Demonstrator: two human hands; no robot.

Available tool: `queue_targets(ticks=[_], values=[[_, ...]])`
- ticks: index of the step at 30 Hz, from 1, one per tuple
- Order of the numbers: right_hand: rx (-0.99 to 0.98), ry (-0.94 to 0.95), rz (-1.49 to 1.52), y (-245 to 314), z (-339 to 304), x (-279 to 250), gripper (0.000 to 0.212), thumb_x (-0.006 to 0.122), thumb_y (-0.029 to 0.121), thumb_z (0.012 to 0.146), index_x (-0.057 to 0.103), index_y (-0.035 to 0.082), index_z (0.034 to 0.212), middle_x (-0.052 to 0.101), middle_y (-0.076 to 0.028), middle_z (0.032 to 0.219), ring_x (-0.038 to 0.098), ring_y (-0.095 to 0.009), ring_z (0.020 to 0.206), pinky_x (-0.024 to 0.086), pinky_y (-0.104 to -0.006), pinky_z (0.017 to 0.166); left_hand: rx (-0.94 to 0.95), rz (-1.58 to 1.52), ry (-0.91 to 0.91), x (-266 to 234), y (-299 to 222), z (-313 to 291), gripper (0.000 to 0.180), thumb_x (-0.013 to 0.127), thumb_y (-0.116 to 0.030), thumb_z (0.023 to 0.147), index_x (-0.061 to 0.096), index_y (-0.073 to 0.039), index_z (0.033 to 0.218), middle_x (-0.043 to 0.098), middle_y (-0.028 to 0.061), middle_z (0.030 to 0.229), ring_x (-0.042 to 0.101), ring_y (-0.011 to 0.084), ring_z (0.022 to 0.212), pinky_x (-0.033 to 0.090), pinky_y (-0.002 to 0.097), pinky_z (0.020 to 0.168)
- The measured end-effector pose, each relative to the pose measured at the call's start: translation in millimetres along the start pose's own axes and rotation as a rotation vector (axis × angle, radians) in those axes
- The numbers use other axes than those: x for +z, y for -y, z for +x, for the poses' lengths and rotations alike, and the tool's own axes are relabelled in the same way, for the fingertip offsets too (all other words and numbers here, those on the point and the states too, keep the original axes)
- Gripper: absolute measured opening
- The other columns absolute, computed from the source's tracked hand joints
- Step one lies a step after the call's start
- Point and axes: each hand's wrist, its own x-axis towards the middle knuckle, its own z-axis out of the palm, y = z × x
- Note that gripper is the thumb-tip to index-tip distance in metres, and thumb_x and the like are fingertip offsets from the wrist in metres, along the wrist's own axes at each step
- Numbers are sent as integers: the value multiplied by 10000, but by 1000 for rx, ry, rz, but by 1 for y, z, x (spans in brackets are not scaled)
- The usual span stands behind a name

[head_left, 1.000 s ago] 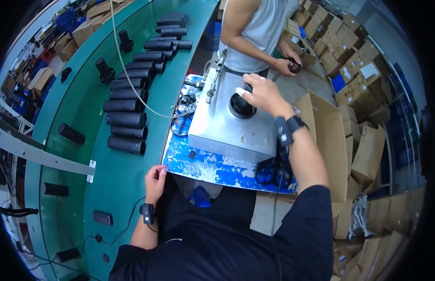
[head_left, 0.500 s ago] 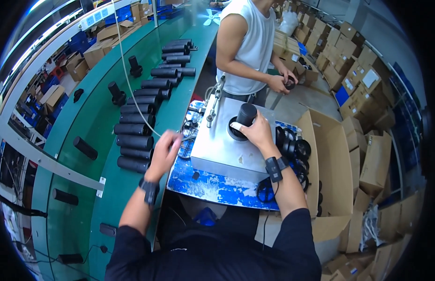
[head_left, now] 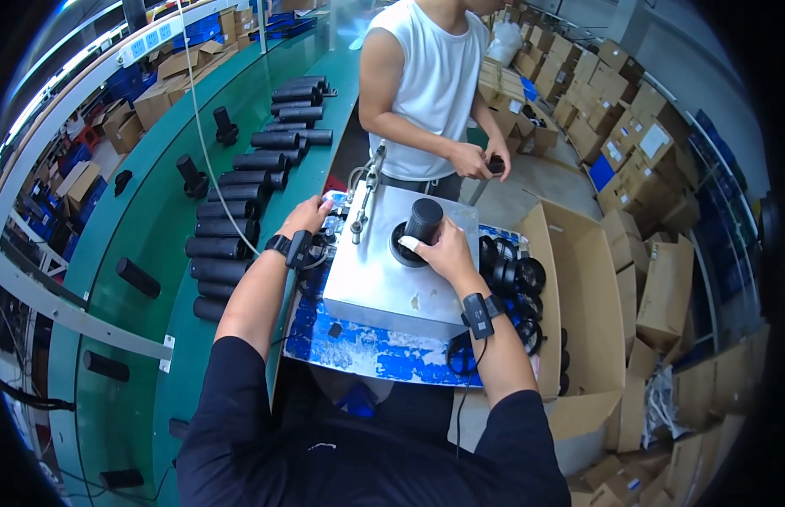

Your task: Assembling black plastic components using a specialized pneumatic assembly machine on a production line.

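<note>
My right hand (head_left: 447, 252) is wrapped round the lower part of a black ribbed cylinder (head_left: 424, 218), with a pale covering on the thumb. The cylinder stands slightly tilted in a black round ring (head_left: 402, 247) on top of a silver metal box (head_left: 384, 291). My left hand (head_left: 304, 216) reaches to the box's left side, among small dark and metallic parts (head_left: 335, 221); its fingers look stretched out, and nothing shows in them. Metal pneumatic fittings (head_left: 367, 190) stand along the box's left edge, just right of that hand.
Several black tubes (head_left: 223, 228) lie in a row on the green conveyor (head_left: 177, 355) to the left. Black round parts (head_left: 523, 277) are piled right of the box, beside an open cardboard carton (head_left: 582, 304). Across the box a co-worker (head_left: 434, 76) holds a small dark part.
My left hand has moved forward from beside the conveyor edge to the small parts. My right hand keeps hold of the black cylinder. The whole view has shifted slightly.
</note>
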Motion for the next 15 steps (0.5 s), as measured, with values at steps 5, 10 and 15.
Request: queue_targets(ticks=[5, 10, 15], values=[[12, -3, 40, 4, 3, 1, 622, 929, 361, 763, 678, -2, 1202, 755, -236, 1109, 748, -429, 1015, 593, -471, 891, 199, -213, -322, -11, -11, -70, 427, 574, -311, 1096, 644, 2, 1378, 699, 209, 1331, 694, 321, 1041, 540, 409, 934], [-246, -156, -160, 5, 11, -22, 548, 891, 384, 848, 683, -49, 1112, 735, -160, 977, 721, -255, 824, 588, -367, 767, 469, -611, -298, -9, -31, -234, 302, 623, -79, 1036, 652, -9, 1329, 665, 89, 1175, 654, 135, 1000, 522, 262, 886], [-497, -502, 786, 171, -19, -117, 572, 815, 456, 955, 653, -37, 1196, 697, -122, 1164, 703, -250, 1006, 593, -372, 850, 262, -583, -269, -23, 12, -348, 306, 651, -44, 1009, 671, -26, 1314, 656, 94, 1180, 656, 181, 1000, 541, 283, 866]])
